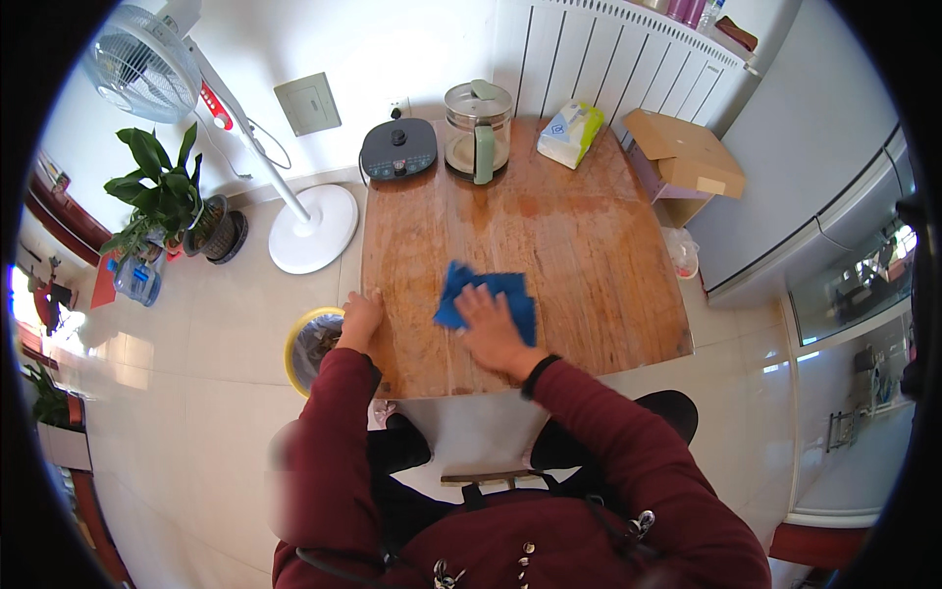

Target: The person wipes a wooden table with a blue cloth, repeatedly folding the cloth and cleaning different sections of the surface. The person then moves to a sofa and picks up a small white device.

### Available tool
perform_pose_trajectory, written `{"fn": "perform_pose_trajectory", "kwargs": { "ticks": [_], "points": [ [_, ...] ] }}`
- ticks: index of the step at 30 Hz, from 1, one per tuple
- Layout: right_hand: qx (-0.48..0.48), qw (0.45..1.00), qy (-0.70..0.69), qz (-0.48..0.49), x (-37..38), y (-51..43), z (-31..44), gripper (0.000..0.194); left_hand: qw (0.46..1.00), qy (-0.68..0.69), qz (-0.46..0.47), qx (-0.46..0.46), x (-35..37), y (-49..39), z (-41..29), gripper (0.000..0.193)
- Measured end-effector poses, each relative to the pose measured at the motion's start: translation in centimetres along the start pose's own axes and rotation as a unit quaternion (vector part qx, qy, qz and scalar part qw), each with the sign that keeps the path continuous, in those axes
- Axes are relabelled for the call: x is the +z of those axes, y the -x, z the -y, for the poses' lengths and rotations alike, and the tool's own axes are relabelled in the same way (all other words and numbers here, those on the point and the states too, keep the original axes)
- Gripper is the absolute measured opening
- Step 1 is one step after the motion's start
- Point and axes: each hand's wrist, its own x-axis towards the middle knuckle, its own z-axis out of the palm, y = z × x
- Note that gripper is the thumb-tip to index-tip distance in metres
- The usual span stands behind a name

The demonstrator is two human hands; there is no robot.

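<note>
A blue cloth (515, 291) lies crumpled on the wooden table (589, 250), its edges slightly blurred. My right hand (489, 327) presses flat on top of it, fingers spread, and hides part of it. At the table's left edge, my left hand (360, 320) grips the side with its fingers curled; the thumb side is hard to make out. Wet-looking streaks and worn patches mark the tabletop. Toward the wall stand a glass kettle (478, 140) with a green handle, a black kettle base (398, 149) and a soft pack of tissues (570, 135).
Below my left forearm sits a lined waste bin (293, 352) with a yellow rim. A white standing fan (313, 228) and a potted plant (158, 173) are on the left. An open cardboard box (688, 151) stands beside the table's right side, near a refrigerator (791, 147). Behind is a radiator (589, 62).
</note>
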Motion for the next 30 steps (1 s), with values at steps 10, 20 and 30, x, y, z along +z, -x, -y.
{"fn": "perform_pose_trajectory", "kwargs": {
  "ticks": [10, 20, 30],
  "points": [
    [0.043, 0.998, -0.024, 0.026, -3.7, 6.2, -5.4, 0.060, 0.968, -0.216, -0.001, 0.125, -2.3, 9.4, -1.8, 0.073],
    [0.402, 0.915, 0.047, 0.003, -7.2, 16.6, -19.4, 0.063, 0.968, -0.191, 0.094, 0.136, -2.7, 9.0, 4.1, 0.081],
    [0.006, 0.999, -0.002, -0.054, -0.7, 9.3, 0.9, 0.066, 0.972, -0.117, 0.118, 0.164, -2.6, 8.1, 5.2, 0.082]
  ]
}}
